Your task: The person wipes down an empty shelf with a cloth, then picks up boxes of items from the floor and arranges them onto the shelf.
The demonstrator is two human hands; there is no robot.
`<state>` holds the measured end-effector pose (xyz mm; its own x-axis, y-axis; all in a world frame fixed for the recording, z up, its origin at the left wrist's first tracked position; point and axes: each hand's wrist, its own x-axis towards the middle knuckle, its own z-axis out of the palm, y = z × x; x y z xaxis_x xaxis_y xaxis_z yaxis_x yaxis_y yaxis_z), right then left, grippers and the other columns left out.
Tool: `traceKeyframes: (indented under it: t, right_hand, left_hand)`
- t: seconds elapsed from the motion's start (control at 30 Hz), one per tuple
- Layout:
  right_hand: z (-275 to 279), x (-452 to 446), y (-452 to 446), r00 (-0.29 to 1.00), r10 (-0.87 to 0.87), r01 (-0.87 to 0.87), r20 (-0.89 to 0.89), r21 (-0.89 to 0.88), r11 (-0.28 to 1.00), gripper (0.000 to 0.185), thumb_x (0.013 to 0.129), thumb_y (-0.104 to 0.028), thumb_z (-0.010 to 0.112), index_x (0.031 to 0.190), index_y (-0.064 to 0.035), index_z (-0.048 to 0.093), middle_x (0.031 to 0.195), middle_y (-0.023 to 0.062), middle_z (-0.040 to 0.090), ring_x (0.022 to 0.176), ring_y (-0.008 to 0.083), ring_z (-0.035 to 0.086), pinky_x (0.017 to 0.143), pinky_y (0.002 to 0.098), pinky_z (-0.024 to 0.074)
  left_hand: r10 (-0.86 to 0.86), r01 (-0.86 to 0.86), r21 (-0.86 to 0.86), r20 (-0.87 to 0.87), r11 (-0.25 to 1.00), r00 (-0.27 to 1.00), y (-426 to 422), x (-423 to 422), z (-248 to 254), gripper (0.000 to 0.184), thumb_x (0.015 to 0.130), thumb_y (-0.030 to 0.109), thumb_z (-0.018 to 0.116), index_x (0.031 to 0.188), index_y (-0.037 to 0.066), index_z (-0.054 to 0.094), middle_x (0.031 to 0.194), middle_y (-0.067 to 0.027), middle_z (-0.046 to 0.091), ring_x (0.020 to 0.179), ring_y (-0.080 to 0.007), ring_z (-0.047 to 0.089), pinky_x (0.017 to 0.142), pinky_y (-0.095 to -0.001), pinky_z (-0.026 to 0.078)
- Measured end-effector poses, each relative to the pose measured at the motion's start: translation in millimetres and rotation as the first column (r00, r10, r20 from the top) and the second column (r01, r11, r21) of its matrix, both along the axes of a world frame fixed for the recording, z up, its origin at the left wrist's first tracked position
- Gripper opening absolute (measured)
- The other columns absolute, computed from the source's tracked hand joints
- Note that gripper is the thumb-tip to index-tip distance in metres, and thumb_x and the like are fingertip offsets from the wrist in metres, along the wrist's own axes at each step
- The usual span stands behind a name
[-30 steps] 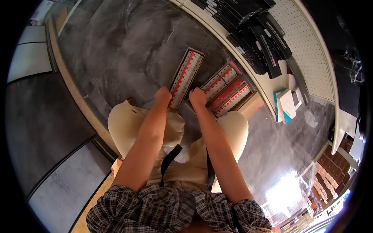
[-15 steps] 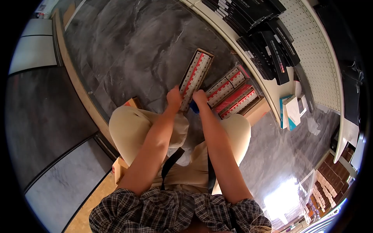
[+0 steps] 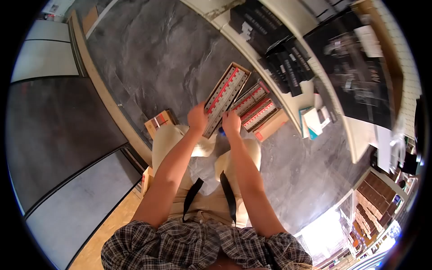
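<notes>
A long open cardboard box (image 3: 226,93) packed with red, white and grey pieces is held at a slant between my hands. My left hand (image 3: 198,118) is closed on its near left side. On the right side my right hand (image 3: 231,122) has its fingers closed on the box's edge. Something small and blue (image 3: 222,131) shows beside the right hand, too hidden to name. Just to the right, another box with similar red and white pieces (image 3: 249,101) and a box with a red strip (image 3: 262,114) lie side by side on the dark floor (image 3: 153,58).
Shelving (image 3: 279,90) with black boxes (image 3: 290,67) and white-and-teal boxes (image 3: 311,122) runs along the right. An orange-brown carton (image 3: 159,122) lies by the left knee. A brown cardboard box (image 3: 271,126) sits by the right knee. Dark and grey panels (image 3: 58,130) stand left.
The long box and both hands appear nearer my body's left knee, with the box tilted more. The view has swung, showing more shelving and more of the carton at left.
</notes>
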<state>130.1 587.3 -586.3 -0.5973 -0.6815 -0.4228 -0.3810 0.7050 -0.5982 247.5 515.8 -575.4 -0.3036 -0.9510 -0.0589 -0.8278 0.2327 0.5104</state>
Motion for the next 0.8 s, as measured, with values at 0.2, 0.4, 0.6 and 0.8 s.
traceKeyframes:
  t: [0.2,0.4,0.6,0.8]
  right_hand:
    - [237.4,-1.5,65.1,0.994,-0.081,0.087,0.068,-0.103,0.991,0.033,0.082,-0.028,0.051,0.076,0.0021,0.063,0.069,0.0251,0.059,0.070,0.0428,0.059,0.065,0.0465,0.0475]
    - [454.2,0.5,130.3,0.909,-0.354,0.393,0.220,-0.168,0.904,0.032,0.081,-0.028,0.052,0.072,0.0004,0.065,0.059,0.0150,0.062,0.061,0.0324,0.063,0.062,0.0382,0.0494]
    - [575.1,-26.1,162.8,0.821,-0.571,0.542,0.032,-0.360,0.759,0.032,0.080,-0.023,0.052,0.064,0.0030,0.063,0.056,0.0157,0.061,0.052,0.0274,0.062,0.056,0.0370,0.0490]
    - [604.0,-77.9,175.5,0.611,-0.784,0.644,-0.111,-0.506,0.574,0.036,0.078,-0.023,0.050,0.058,0.0039,0.061,0.054,0.0183,0.058,0.050,0.0307,0.060,0.056,0.0378,0.0482]
  left_hand:
    - [-0.317,0.317,-0.022,0.010,0.948,0.948,20.3,-2.0,221.4,0.033,0.069,0.002,0.058,0.102,0.003,0.058,0.084,-0.0155,0.063,0.076,-0.0344,0.061,0.064,-0.0427,0.048]
    - [-0.662,0.651,-0.128,-0.080,0.748,0.745,46.9,-35.5,456.3,0.034,0.071,-0.001,0.056,0.104,0.005,0.060,0.084,-0.0148,0.065,0.068,-0.0319,0.062,0.060,-0.0391,0.050]
    - [-0.889,0.875,-0.160,-0.041,0.456,0.455,58.6,-116.7,577.0,0.028,0.072,0.002,0.058,0.100,0.006,0.062,0.085,-0.0144,0.066,0.070,-0.0283,0.064,0.061,-0.0375,0.052]
    - [-0.969,0.910,-0.348,0.025,0.224,0.248,75.4,-215.0,637.9,0.015,0.076,0.010,0.052,0.085,0.006,0.063,0.074,-0.0170,0.063,0.068,-0.0316,0.064,0.060,-0.0417,0.050]
